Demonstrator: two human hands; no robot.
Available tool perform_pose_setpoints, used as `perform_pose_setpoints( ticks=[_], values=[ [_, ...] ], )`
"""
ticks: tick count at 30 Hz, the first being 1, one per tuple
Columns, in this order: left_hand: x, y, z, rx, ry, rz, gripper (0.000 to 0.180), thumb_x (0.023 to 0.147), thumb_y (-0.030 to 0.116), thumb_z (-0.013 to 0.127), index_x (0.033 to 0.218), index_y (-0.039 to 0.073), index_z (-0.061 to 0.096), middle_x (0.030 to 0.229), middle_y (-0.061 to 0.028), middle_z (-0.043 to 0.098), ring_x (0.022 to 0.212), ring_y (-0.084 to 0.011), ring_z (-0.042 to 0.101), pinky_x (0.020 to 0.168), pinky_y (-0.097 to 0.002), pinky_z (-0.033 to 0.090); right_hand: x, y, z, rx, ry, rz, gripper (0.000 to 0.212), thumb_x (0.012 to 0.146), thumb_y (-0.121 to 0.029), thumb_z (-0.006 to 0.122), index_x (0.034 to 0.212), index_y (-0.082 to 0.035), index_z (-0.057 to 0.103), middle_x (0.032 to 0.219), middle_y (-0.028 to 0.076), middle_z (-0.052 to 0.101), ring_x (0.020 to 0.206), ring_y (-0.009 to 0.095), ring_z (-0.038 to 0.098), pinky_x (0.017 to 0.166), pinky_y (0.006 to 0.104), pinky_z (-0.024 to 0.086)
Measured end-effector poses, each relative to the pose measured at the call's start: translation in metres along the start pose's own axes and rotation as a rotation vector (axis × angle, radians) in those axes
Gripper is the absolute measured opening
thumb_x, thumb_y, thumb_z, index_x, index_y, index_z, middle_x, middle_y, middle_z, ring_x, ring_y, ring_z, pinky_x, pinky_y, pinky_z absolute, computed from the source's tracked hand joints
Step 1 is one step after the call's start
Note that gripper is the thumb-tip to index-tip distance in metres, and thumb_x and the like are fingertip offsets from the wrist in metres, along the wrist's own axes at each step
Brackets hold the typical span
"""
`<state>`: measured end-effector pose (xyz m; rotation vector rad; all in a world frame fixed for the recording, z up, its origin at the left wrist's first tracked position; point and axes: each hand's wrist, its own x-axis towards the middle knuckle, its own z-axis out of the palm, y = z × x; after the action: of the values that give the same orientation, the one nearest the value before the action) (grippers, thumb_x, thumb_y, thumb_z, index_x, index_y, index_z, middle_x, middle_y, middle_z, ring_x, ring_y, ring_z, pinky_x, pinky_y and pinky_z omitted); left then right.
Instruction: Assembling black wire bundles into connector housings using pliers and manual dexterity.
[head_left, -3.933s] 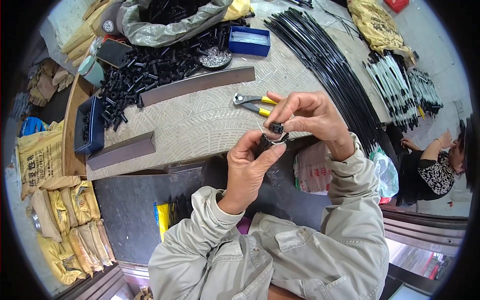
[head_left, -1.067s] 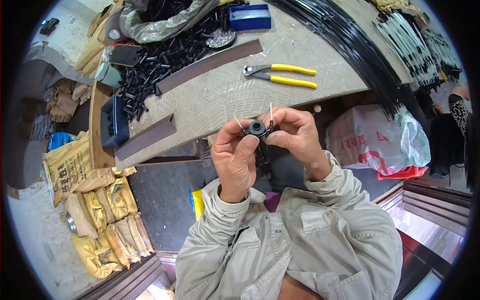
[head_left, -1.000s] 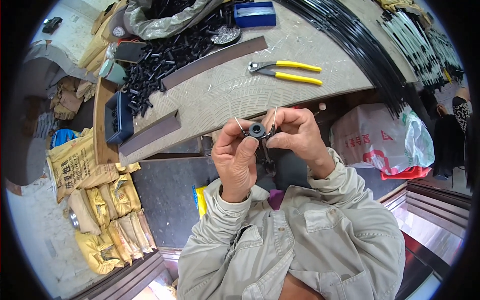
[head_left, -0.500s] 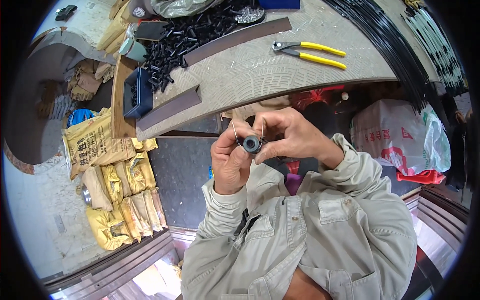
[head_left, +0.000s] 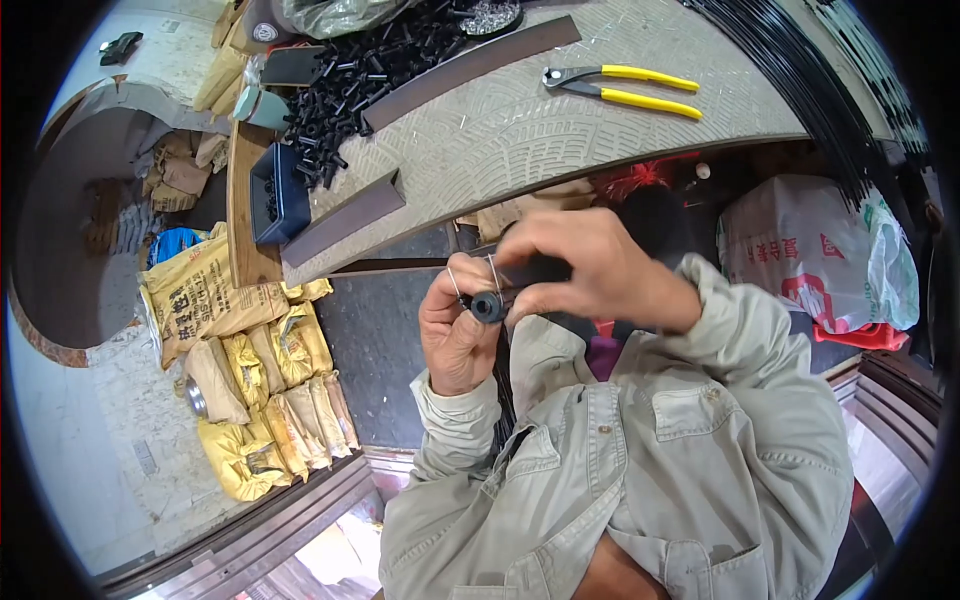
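My left hand (head_left: 460, 335) is closed on a small black tube (head_left: 487, 306) with a round hole in its end, held above the gap before the bench. Two thin bent metal wires rise from beside the tube, one along each side. My right hand (head_left: 600, 265) curves around the right side of it, thumb and forefinger apart in a loose arch. Its fingertips are close to the right-hand wire (head_left: 494, 272); whether they touch it I cannot tell. Pincers (head_left: 625, 90) with yellow handles lie on the bench.
Many short black tubes (head_left: 345, 95) are heaped at the bench's far left, behind metal angle strips (head_left: 345, 220). A blue bin (head_left: 282, 195) stands at the corner. Long black rods (head_left: 790, 90) lie at right, above a plastic bag (head_left: 780, 250). Yellow packets (head_left: 265, 370) are stacked at left.
My right thumb and forefinger have spread and come away from the tube's end. The tube has shifted slightly left in my left hand, and the whole view has moved a little.
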<state>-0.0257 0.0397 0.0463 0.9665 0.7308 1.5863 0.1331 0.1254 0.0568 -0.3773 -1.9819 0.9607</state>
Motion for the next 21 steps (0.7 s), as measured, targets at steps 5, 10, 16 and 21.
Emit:
perform_pose_setpoints(
  ticks=[5, 10, 16, 21],
  values=[
    [0.001, -0.008, 0.001, -0.011, 0.061, 0.025, 0.020, 0.082, 0.011, 0.061, 0.096, -0.001, 0.053, 0.094, -0.0060, 0.046, 0.089, -0.0153, 0.049, 0.080, -0.0264, 0.041, -0.020, -0.012, 0.043, -0.394, 0.384, -0.122, 0.038, 0.063, -0.011, 0.073, 0.097, -0.001, 0.060, 0.080, 0.010, 0.062, 0.068, 0.026, 0.061, 0.059, 0.0337, 0.049],
    [-0.001, -0.017, 0.013, 0.027, 0.240, -0.040, 0.020, 0.082, 0.011, 0.063, 0.095, -0.001, 0.054, 0.095, -0.0042, 0.048, 0.087, -0.0121, 0.048, 0.076, -0.0239, 0.040, -0.021, -0.006, 0.037, -0.321, 0.355, 0.005, 0.036, 0.059, -0.007, 0.072, 0.093, -0.002, 0.059, 0.078, 0.010, 0.062, 0.067, 0.025, 0.061, 0.056, 0.0313, 0.048],
    [-0.004, -0.026, 0.012, 0.089, 0.312, 0.064, 0.020, 0.085, 0.008, 0.058, 0.101, -0.003, 0.055, 0.098, -0.0051, 0.051, 0.089, -0.0121, 0.050, 0.078, -0.0230, 0.041, -0.018, 0.000, 0.039, -0.337, 0.383, 0.001, 0.033, 0.059, -0.004, 0.072, 0.089, -0.003, 0.058, 0.076, 0.008, 0.061, 0.065, 0.023, 0.061, 0.053, 0.0306, 0.045],
    [-0.011, -0.031, 0.014, 0.558, 0.489, 0.071, 0.035, 0.088, 0.004, 0.051, 0.121, -0.005, 0.047, 0.103, -0.0066, 0.057, 0.090, -0.0108, 0.052, 0.081, -0.0233, 0.042, -0.007, 0.014, 0.048, -0.065, 0.183, 0.292, 0.035, 0.062, -0.004, 0.069, 0.094, -0.005, 0.055, 0.081, 0.007, 0.060, 0.064, 0.022, 0.060, 0.055, 0.0311, 0.046]
  ],
)
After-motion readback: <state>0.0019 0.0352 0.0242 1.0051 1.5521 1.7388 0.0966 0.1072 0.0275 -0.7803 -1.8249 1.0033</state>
